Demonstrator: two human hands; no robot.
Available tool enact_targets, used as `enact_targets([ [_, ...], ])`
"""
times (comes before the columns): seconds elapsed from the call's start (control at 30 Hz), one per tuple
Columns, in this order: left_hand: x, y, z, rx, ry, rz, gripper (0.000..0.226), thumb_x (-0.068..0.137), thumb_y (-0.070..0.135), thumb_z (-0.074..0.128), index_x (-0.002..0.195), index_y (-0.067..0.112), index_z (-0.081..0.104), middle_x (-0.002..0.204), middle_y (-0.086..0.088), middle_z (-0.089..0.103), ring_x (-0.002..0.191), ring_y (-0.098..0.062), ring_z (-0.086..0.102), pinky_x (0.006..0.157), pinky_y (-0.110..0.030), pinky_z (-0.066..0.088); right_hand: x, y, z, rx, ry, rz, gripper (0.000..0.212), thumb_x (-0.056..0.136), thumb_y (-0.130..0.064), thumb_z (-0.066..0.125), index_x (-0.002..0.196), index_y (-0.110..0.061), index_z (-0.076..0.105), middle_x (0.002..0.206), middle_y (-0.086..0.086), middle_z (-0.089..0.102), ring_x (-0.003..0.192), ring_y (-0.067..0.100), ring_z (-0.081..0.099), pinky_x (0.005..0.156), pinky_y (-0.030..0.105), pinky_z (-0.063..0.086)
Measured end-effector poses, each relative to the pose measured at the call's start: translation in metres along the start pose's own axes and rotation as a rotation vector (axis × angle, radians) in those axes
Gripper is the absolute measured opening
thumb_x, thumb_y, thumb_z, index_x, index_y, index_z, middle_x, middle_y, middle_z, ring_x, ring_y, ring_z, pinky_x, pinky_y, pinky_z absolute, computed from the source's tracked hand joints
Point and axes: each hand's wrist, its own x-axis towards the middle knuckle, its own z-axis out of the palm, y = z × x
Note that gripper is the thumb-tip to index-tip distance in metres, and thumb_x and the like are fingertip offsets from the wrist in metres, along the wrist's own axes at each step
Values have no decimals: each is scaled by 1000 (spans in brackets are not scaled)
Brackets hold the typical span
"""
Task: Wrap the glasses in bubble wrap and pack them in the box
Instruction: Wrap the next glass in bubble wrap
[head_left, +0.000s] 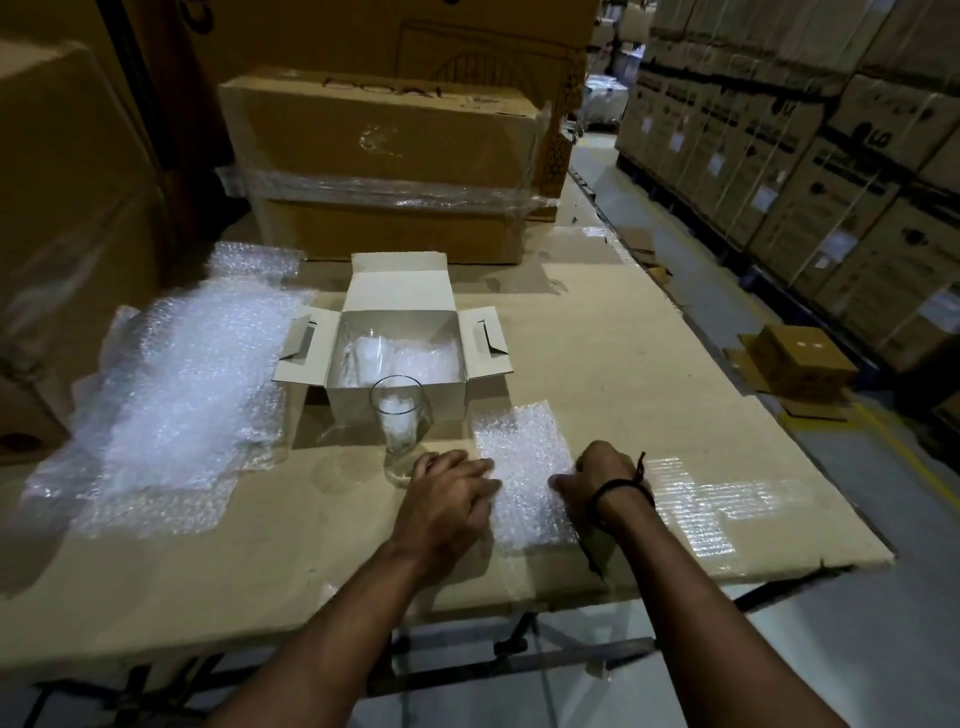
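Bubble wrap sheet (524, 467): flat on the cardboard-topped counter (597, 338), between the two grips.
Left grip (452, 499): loose, fingers resting on the sheet's left edge.
Right grip (602, 480): fingers curled at the sheet's right edge; whether they pinch it, cannot tell.
Glass (400, 426): upright on the counter, just beside the left grip, in front of the box.
Box (452, 405): white, flaps open, second glass (371, 353) inside.
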Motion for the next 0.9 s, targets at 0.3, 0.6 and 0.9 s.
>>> enact_targets([
  [0.3,2,-3,4,-25,68,28,56,84,47,24,110,32,71,133,12,59,123,-13,46,99,-39,25,-18,-34,-10,15,217,-382,34,81,4,53,105,-19,61,110,7,62,102,28,59,80,30,49],
  [0.6,6,-5,3,-79,134,-151,59,85,47,30,137,31,55,144,-9,44,131,-28,37,104,-42,30,-34,-43,15,-442,-91,-584,25,90,-28,57,112,-19,67,114,8,66,109,28,59,87,29,46],
  [0.9,5,-8,8,-28,121,-140,40,95,40,38,122,34,66,131,5,50,123,-18,36,95,-35,22,-2,-55,8,-209,-27,-373,38,85,-31,65,120,-18,60,122,9,62,115,28,57,94,33,48],
])
